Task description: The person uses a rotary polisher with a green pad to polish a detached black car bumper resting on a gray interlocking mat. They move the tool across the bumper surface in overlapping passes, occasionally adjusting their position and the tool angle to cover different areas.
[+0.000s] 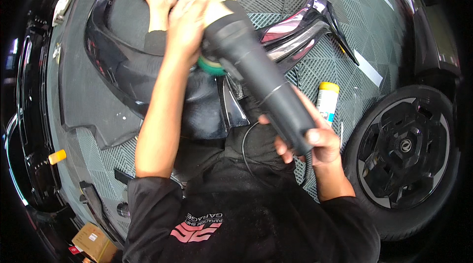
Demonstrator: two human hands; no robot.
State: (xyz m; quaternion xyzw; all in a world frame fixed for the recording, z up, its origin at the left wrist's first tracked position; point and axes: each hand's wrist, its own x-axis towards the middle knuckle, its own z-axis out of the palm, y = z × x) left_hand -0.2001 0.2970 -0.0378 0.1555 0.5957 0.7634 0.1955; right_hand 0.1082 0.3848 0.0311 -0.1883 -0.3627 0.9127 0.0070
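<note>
A long black power polisher (256, 68) slants across the middle of the view, its front end far and its cord end near. My left hand (187, 24) wraps round the front end, over the polishing head. Around the rear of the body my right hand (320, 140) is closed, close to where the cord leaves. Below the head a green polishing pad (212, 67) shows at its edge, over a glossy black car fender (162, 83). Whether the pad touches the fender, I cannot tell. The fender's near end lies by my lap.
A wheel with its tyre (404, 147) is at the right. Beside it stands a yellow-capped white bottle (327, 100). Another glossy dark body panel (295, 34) lies beyond the polisher on the grey tiled floor (364, 31). A cardboard box (94, 241) sits at the lower left.
</note>
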